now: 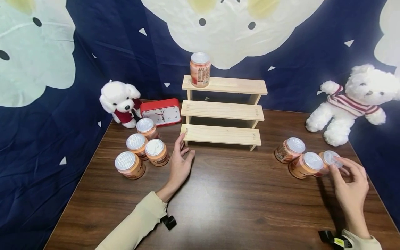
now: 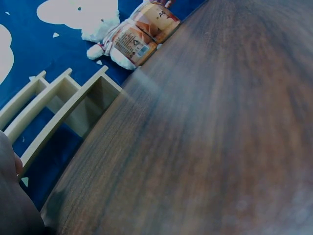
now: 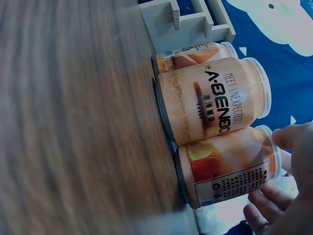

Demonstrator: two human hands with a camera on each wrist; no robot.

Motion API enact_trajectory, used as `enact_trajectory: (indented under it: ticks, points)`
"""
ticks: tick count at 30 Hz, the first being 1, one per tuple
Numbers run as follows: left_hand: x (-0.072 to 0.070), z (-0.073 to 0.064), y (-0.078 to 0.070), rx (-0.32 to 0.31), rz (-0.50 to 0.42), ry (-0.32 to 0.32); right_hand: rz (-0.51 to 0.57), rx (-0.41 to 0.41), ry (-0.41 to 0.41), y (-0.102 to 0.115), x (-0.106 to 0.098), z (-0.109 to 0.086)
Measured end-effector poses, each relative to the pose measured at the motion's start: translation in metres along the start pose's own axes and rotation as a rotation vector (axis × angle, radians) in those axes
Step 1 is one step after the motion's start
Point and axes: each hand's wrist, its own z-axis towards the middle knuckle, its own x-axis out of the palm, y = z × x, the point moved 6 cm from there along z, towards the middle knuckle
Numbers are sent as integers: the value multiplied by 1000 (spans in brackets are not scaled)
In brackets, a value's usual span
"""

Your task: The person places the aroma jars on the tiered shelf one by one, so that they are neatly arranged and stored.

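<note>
Left sleeve (image 1: 137, 222) foremost; left hand (image 1: 180, 165), fingers parted, touches shelf (image 1: 220, 134); right hand (image 1: 353, 184) pinches jar (image 3: 225, 169), lid up, axis vertical, near table's (image 1: 237, 208) right edge.

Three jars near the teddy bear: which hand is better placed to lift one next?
Probably the right hand: it is curled around the top of the rightmost jar, while the left hand is across at the wooden shelf.

A pale wooden three-tier stepped rack (image 1: 222, 110) stood upright. Farthest right of it stood a white-lidded, label-wrapped, cylindrical orange jar (image 3: 225, 169), upright; a matching orange jar (image 1: 200, 69) topped the rack's left end.
</note>
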Motion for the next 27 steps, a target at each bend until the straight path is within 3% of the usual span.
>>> enact_trajectory:
  ticks: [6, 15, 22, 27]
  points:
    - [-1, 0, 0, 20, 0, -4, 72, 15, 24, -1, 4, -3]
    - [0, 2, 18, 9, 12, -4, 154, 53, 23, 1, 7, -5]
    - [-1, 0, -2, 25, -16, -1, 181, 77, 31, 0, 8, -4]
    - [0, 0, -5, 18, -23, -7, 121, 60, 37, -1, 8, -4]
